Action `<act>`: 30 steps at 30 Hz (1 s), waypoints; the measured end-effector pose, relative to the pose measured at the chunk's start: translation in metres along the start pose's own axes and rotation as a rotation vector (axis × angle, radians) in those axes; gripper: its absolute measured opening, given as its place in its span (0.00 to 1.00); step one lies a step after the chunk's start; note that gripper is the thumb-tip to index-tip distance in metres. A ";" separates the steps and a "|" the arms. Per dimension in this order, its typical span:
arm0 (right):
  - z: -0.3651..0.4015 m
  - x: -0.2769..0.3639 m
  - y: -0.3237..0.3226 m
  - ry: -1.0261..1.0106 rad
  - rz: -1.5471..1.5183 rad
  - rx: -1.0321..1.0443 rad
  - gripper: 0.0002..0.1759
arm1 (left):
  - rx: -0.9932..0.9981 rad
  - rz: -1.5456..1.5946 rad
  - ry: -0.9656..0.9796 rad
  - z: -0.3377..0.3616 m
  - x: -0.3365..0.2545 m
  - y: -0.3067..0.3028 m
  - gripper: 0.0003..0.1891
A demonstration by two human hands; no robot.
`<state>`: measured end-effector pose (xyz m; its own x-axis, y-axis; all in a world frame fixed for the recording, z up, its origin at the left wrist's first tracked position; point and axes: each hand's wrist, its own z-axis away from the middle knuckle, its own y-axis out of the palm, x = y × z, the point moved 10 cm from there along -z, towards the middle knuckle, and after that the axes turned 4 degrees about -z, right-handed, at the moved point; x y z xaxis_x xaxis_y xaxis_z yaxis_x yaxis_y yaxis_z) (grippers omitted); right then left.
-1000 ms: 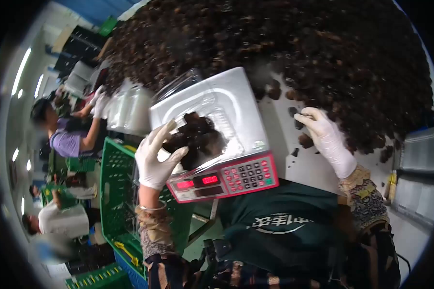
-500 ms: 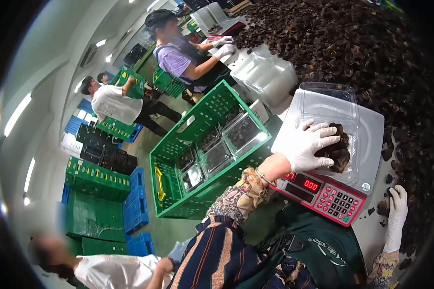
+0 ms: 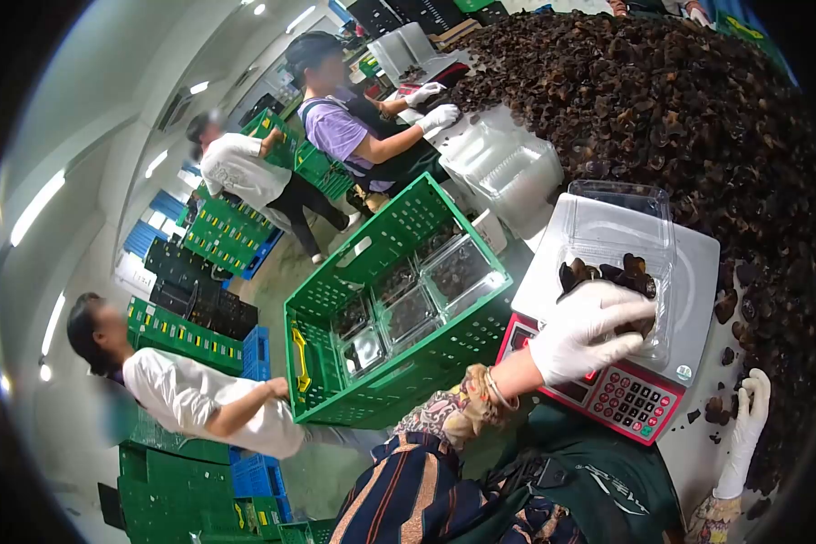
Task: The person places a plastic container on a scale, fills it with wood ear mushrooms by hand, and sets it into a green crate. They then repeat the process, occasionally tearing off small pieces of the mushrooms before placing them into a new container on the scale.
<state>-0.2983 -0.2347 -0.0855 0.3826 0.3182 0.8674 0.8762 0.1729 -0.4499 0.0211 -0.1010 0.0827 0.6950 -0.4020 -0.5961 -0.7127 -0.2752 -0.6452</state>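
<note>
My left hand (image 3: 589, 334), in a white glove, hovers over the near side of a clear plastic clamshell box (image 3: 659, 313). Its fingers are apart, and I see nothing held in them. Dark wood ear mushrooms (image 3: 630, 272) lie inside the box, partly hidden by the hand. Under the box is a digital scale (image 3: 689, 281) with a red keypad front; my arm and hand cover part of its display. At the lower right my gloved right hand (image 3: 748, 426) is open, fingers slightly bent, beside loose mushroom pieces (image 3: 718, 410) at the pile's edge.
A large mushroom pile (image 3: 644, 91) spreads across the table. Left of the scale, a green crate (image 3: 372, 372) holds several filled clear boxes. Stacked empty boxes (image 3: 503, 163) stand behind it. A co-worker (image 3: 340, 127) works farther along; another person (image 3: 204, 390) is at the left.
My left hand has drawn back from the mushrooms toward the keypad, uncovering some of them. My right hand has shifted slightly down. The person at the left now stands more upright in view.
</note>
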 end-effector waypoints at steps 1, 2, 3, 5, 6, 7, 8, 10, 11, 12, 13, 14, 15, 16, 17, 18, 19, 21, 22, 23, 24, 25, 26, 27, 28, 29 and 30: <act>0.001 -0.008 -0.005 0.088 -0.076 -0.014 0.03 | 0.064 0.162 -0.057 0.003 -0.004 0.012 0.19; 0.003 -0.019 -0.008 0.101 -0.158 0.006 0.05 | 0.179 0.400 -0.131 0.005 -0.007 0.030 0.20; 0.007 -0.023 -0.011 0.197 -0.338 -0.024 0.07 | 0.293 0.638 -0.206 0.008 -0.012 0.049 0.20; 0.020 -0.031 -0.009 0.387 -0.705 -0.084 0.12 | 0.475 0.996 -0.279 0.016 -0.031 0.086 0.19; 0.027 -0.040 -0.013 0.391 -0.830 -0.151 0.15 | 0.537 1.051 -0.331 0.021 -0.036 0.104 0.18; 0.033 -0.045 -0.016 0.387 -0.954 -0.220 0.19 | 0.598 1.108 -0.385 0.027 -0.041 0.123 0.17; 0.034 -0.044 -0.014 0.398 -1.115 -0.165 0.21 | 0.644 1.150 -0.373 0.030 -0.049 0.136 0.17; 0.038 -0.042 -0.006 0.415 -1.288 -0.110 0.21 | 0.705 1.242 -0.305 0.042 -0.062 0.169 0.16; 0.042 -0.048 -0.005 0.423 -1.294 -0.113 0.21 | 0.805 1.271 -0.322 0.049 -0.069 0.184 0.16; 0.045 -0.054 -0.005 0.431 -1.299 -0.119 0.20 | 0.848 1.333 -0.362 0.058 -0.073 0.198 0.17; 0.043 -0.040 -0.001 0.438 -1.305 -0.123 0.20 | 0.889 1.394 -0.403 0.067 -0.077 0.210 0.17; 0.056 -0.046 0.000 0.608 -1.279 -0.357 0.17 | 0.930 1.414 -0.425 0.075 -0.079 0.220 0.19; 0.059 -0.052 0.006 0.574 -1.316 -0.246 0.17 | 0.943 1.453 -0.462 0.081 -0.081 0.223 0.20; 0.069 -0.066 0.012 0.539 -1.351 -0.135 0.17 | 0.955 1.491 -0.500 0.087 -0.082 0.227 0.20; 0.074 -0.072 0.019 0.504 -1.384 -0.024 0.17 | 0.967 1.529 -0.539 0.093 -0.083 0.230 0.21; 0.082 -0.063 0.023 0.517 -1.319 -0.041 0.16 | 0.978 1.527 -0.547 0.100 -0.080 0.234 0.21; 0.087 -0.050 0.030 0.483 -1.256 0.023 0.16 | 0.957 1.546 -0.567 0.106 -0.078 0.238 0.20; 0.099 -0.030 0.044 0.413 -1.128 0.147 0.16 | 0.916 1.587 -0.606 0.118 -0.075 0.247 0.20; 0.101 -0.025 0.049 0.382 -1.032 0.148 0.16 | 0.904 1.642 -0.625 0.124 -0.074 0.253 0.19; 0.102 -0.020 0.055 0.350 -0.934 0.149 0.16 | 0.899 1.638 -0.620 0.123 -0.074 0.253 0.19; 0.102 -0.018 0.058 0.318 -0.837 0.150 0.17 | 0.893 1.634 -0.615 0.123 -0.074 0.254 0.19; 0.104 -0.020 0.062 0.325 -0.788 0.171 0.17 | 0.889 1.630 -0.611 0.123 -0.074 0.254 0.19; 0.104 -0.021 0.064 0.331 -0.738 0.192 0.17 | 0.882 1.638 -0.635 0.123 -0.073 0.254 0.19; 0.103 -0.021 0.066 0.333 -0.688 0.213 0.17 | 0.871 1.629 -0.625 0.122 -0.073 0.255 0.19; 0.103 -0.019 0.070 0.372 -0.779 0.230 0.17 | 0.860 1.619 -0.615 0.121 -0.073 0.257 0.20; 0.103 -0.018 0.071 0.369 -0.788 0.254 0.17 | 0.850 1.609 -0.605 0.120 -0.072 0.259 0.20; 0.103 -0.017 0.072 0.367 -0.797 0.278 0.18 | 0.850 1.602 -0.591 0.120 -0.073 0.260 0.20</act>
<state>-0.2721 -0.1314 -0.1549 -0.1938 -0.2989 0.9344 0.8367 0.4470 0.3165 -0.2031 -0.0387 -0.0991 -0.4047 0.5493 -0.7311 -0.5269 0.5134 0.6773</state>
